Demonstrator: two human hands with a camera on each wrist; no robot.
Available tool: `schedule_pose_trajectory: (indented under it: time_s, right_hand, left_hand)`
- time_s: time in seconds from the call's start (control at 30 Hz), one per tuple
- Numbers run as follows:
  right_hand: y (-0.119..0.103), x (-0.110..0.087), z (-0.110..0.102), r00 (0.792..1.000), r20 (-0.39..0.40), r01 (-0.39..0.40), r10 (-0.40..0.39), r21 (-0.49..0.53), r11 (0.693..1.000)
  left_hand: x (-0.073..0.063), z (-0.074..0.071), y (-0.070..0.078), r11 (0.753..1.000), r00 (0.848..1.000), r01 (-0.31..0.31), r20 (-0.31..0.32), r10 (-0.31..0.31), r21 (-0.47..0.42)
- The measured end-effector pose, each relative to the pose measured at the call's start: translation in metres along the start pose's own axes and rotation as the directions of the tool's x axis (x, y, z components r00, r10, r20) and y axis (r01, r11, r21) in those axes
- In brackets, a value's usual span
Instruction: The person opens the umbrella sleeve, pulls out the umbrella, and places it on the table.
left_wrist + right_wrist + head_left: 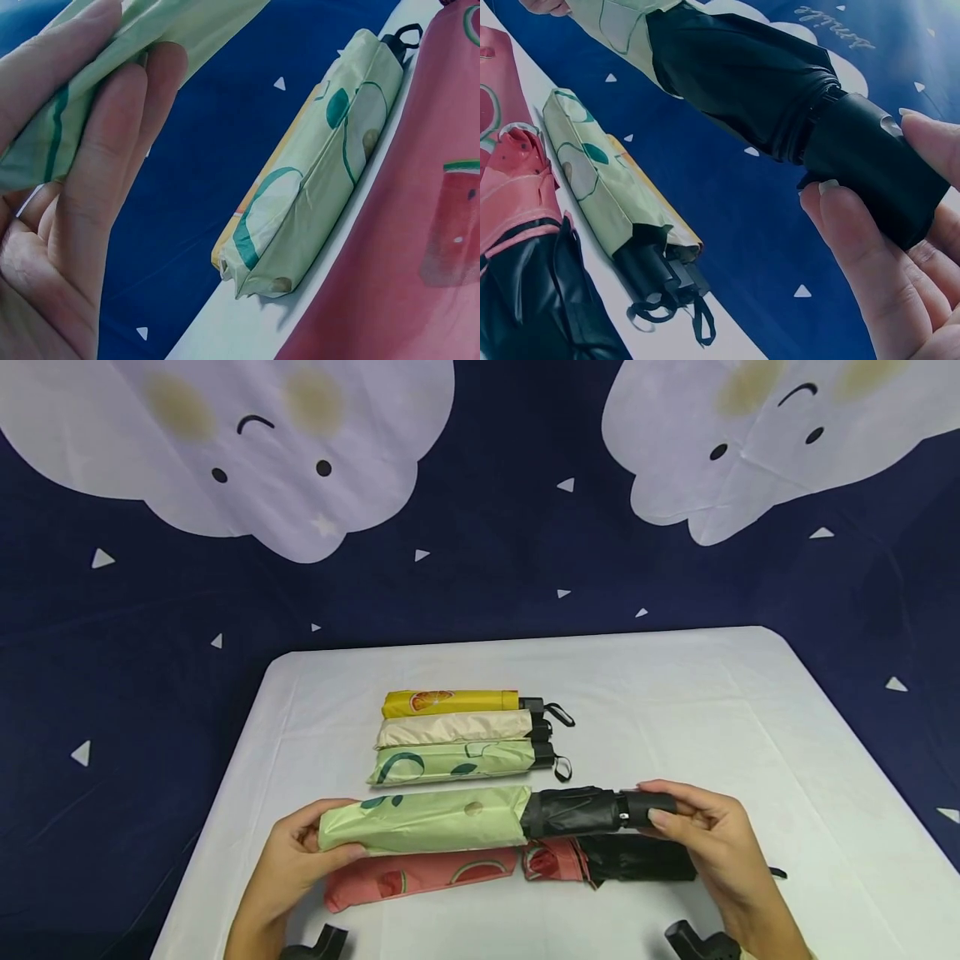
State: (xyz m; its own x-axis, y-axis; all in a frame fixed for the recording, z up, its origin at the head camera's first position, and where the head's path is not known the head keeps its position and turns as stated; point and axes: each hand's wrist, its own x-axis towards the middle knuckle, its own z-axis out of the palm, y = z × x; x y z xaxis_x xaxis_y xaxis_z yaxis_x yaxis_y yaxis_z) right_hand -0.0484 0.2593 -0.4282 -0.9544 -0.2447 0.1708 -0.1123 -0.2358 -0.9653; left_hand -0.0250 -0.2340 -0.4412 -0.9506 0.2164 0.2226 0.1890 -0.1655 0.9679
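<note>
Both hands hold a folded umbrella level over the table, its black canopy (573, 812) partly inside a light green sleeve (435, 818). My left hand (296, 860) pinches the sleeve's closed end between thumb and fingers. At the other end, my right hand (716, 835) grips the black handle (877, 165) with thumb and fingertips. Just below, on the table, lies a flat red watermelon-print sleeve (427, 889). Beside it is a folded black umbrella (637, 857) with a red printed part at its left end; the right hand covers its handle.
Farther back, three sleeved umbrellas lie side by side: yellow (483, 701), cream (457, 728) and green (450, 763), handles to the right. All rest on a white-covered table (675, 693). Behind it hangs a dark blue cloth (510, 527) with clouds and triangles.
</note>
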Motion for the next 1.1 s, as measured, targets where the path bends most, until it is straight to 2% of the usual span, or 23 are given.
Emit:
schedule_pose_trajectory:
  time_s: [0.3, 0.57, 0.8, 0.93, 1.1]
  right_hand:
    - [-0.003, -0.005, -0.009, 1.000, -0.013, -0.028, 0.029, 0.021, 0.999]
    - [-0.004, -0.007, -0.017, 1.000, -0.001, -0.002, 0.002, 0.009, 1.000]
    - [-0.005, -0.011, -0.026, 0.999, -0.031, 0.029, -0.027, 0.047, 0.998]
    - [-0.007, -0.014, -0.031, 0.996, -0.088, 0.000, 0.001, 0.003, 1.000]
    - [-0.009, -0.017, -0.039, 0.992, -0.124, -0.035, 0.034, -0.003, 0.999]
  left_hand:
    - [-0.001, -0.004, -0.002, 1.000, 1.000, -0.003, -0.011, 0.003, 0.009]
    - [-0.001, -0.007, -0.004, 1.000, 1.000, -0.022, -0.005, 0.022, -0.001]
    - [-0.005, -0.011, -0.002, 1.000, 0.998, 0.013, -0.053, -0.013, -0.009]
    - [-0.008, -0.016, -0.003, 1.000, 0.997, -0.001, -0.081, 0.001, 0.002]
    - [-0.011, -0.021, -0.003, 0.999, 0.993, -0.012, -0.118, 0.016, 0.032]
